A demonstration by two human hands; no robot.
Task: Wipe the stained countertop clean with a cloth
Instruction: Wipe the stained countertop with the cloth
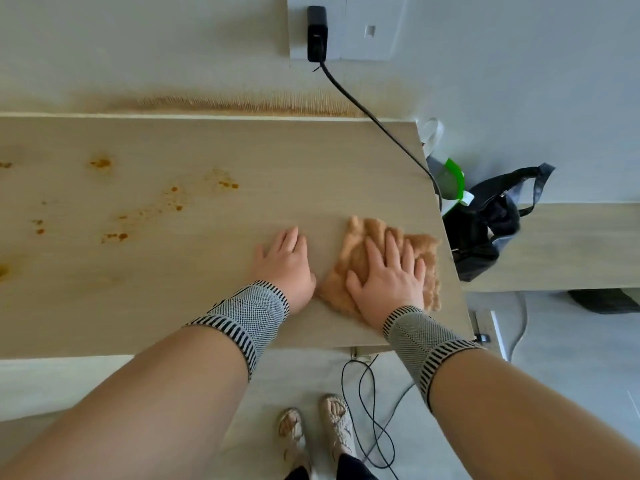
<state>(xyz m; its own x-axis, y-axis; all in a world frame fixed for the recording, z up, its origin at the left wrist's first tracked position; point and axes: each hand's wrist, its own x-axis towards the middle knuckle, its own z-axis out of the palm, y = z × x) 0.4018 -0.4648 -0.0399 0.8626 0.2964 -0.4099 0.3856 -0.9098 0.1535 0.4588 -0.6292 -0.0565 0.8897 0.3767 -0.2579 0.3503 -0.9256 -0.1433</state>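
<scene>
Grip point(389, 271) flat on cloth point(353, 251)

The tabletop point(242, 161) is pale beige with a fine wood grain, spotted with orange-brown stains point(114, 235) toward 9 and 10 o'clock. The cloth point(353, 251) is light orange-tan. Both wrist bands point(247, 315) are knit in a grey and white check with black-and-white striped edges. At 12 o'clock a black plug point(317, 32) and black cable point(377, 119) stand against a white wall with a rusty-brown streak point(242, 103). At 3 o'clock sits a black bag point(485, 233) with a green and white pouch point(452, 181).
</scene>
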